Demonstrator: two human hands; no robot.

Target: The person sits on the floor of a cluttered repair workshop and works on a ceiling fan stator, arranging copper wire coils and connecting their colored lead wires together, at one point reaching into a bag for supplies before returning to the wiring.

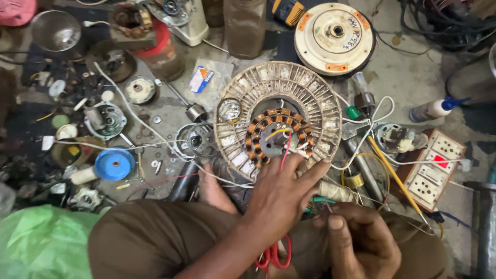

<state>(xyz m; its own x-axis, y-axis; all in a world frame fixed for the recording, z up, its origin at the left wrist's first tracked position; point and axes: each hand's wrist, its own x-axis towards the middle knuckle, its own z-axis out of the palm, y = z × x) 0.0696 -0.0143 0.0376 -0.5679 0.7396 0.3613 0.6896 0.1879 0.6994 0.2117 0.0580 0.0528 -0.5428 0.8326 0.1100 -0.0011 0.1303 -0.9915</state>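
**Hands at the fan stator on a cluttered repair floor**

Concrete floor (413, 77) strewn with motor parts lies all around you. Nearest you, your right hand (361, 243) is curled into a loose fist, thumb tip up; whether it pinches the thin wire beside it you cannot tell. Red scissor handles (274, 256) hang under your left wrist. Your left hand (281, 194) lies palm down, fingers (315, 168) spread, the tips resting on the near rim of the fan stator (279, 119). That stator lies flat just beyond your fingertips, its axis pointing up at you: a dusty, pale slotted ring around copper-brown coils, with red, yellow and white leads trailing toward your fingers. Right of your fingers sits a switch board (434, 168). Farther off, past the stator, rests a cream round motor cover (333, 36).
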